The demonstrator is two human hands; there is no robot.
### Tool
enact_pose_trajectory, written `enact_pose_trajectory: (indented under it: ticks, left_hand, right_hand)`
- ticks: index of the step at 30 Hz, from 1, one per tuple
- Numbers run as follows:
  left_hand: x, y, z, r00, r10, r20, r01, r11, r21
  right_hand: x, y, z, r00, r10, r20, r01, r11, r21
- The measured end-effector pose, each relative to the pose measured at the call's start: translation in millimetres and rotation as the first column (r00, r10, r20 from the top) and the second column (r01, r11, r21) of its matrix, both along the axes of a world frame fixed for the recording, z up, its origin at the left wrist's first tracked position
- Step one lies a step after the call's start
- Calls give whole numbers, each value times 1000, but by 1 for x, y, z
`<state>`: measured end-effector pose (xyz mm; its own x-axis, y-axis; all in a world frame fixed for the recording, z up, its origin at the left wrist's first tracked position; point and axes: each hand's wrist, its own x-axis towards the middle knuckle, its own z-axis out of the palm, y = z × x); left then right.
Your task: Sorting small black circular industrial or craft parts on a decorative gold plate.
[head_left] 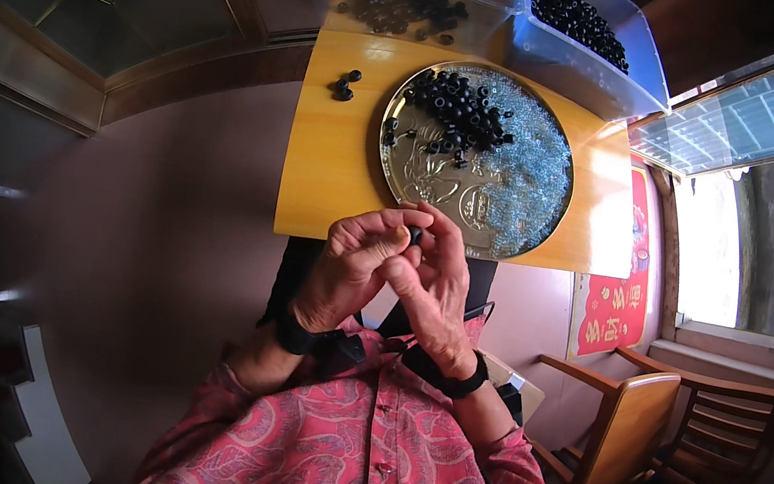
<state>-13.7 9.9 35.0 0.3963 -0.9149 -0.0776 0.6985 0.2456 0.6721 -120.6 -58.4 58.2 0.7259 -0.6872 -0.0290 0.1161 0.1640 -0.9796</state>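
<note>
Hands meet at the frame's centre: left hand (349,272) and right hand (436,285) pressed together, fingertips pinched on a small black bead (415,236). Just above, a round metal tray (436,189) on a yellow table (329,162) holds black and clear beads.

Both hands meet at the near edge of the yellow desk (334,163). Left hand (349,272) and right hand (434,285) pinch one small black bead (415,236) between fingertips, grip closed on it. Behind them, a round metal tray (435,194) holds a black bead pile (456,113) and clear beads (534,179). Two clear plastic bins (578,59) with black beads stand at the far edge. Wooden chair (681,431) at right.
</note>
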Motion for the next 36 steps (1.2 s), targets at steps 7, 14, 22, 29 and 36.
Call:
enact_pose_trajectory:
  ticks: [7,14,22,29,36]
  left_hand:
    - [0,-3,11,1000,13,-6,-14,987,-160]
    - [-2,-6,18,986,-13,-167,-4,995,-104]
    - [6,-5,16,984,-48,-171,17,984,-179]
    - [6,-2,10,996,-25,-80,15,992,-125]
    - [8,-5,1,991,19,-130,-29,997,-76]
  right_hand:
    - [12,1,11,998,-61,-4,61,997,56]
    - [17,2,8,989,-104,102,99,993,58]
    - [5,0,5,967,-149,207,208,932,-297]
    - [3,-8,12,967,-241,83,242,769,-592]
    - [10,-6,18,947,-323,-8,232,698,-677]
